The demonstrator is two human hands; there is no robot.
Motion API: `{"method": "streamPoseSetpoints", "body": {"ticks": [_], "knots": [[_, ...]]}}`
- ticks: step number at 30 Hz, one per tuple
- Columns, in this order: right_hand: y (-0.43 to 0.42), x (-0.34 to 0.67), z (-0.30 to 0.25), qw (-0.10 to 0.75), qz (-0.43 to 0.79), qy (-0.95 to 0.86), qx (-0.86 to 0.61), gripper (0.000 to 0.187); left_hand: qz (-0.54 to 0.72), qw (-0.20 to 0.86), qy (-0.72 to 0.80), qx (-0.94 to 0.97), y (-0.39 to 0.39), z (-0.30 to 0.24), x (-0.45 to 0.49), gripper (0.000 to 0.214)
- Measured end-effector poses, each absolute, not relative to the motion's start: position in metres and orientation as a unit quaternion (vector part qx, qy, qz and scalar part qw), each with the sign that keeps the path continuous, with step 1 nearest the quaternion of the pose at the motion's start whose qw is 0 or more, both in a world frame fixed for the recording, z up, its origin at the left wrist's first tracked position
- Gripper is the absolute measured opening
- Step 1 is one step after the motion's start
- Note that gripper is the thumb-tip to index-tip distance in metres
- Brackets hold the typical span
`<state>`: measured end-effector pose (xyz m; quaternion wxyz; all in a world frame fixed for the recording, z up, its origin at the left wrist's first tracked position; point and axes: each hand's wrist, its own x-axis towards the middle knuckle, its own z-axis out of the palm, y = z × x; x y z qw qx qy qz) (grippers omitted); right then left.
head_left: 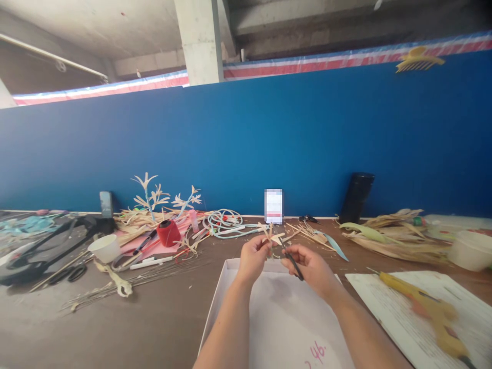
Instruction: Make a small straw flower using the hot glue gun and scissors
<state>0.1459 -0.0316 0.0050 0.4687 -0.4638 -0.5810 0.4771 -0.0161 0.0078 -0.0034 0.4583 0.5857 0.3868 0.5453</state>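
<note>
My left hand (253,258) pinches a small pale flower (271,236), its strips spread like petals and apparently cut from dried husk. My right hand (307,266) is closed around a slim black tool (293,265) that looks like tweezers. The tool's tip reaches the flower's right side, though the exact contact is too small to make out. Both hands are above the far edge of a shallow white box lid (284,302) with pink writing. Finished-looking flowers on blue stems (148,197) stand at the left back.
A yellow glue gun (421,307) lies on a printed sheet (467,292) at right. Dried husks (400,243) and a white tub (471,251) are behind it. A phone (274,206) leans on the blue partition (238,138). Left are a red spool (168,233), white cup (105,248) and wires (146,279).
</note>
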Motion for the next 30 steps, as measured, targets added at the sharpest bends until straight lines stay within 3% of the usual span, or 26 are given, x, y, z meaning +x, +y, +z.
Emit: {"method": "streamPoseSetpoints", "body": {"ticks": [30], "knots": [[-0.0340,0.1453,0.0091,0.472,0.480,-0.574,-0.466,0.043,0.537,0.454,0.396,0.591,0.0061,-0.0019,-0.0143,0.023]]}}
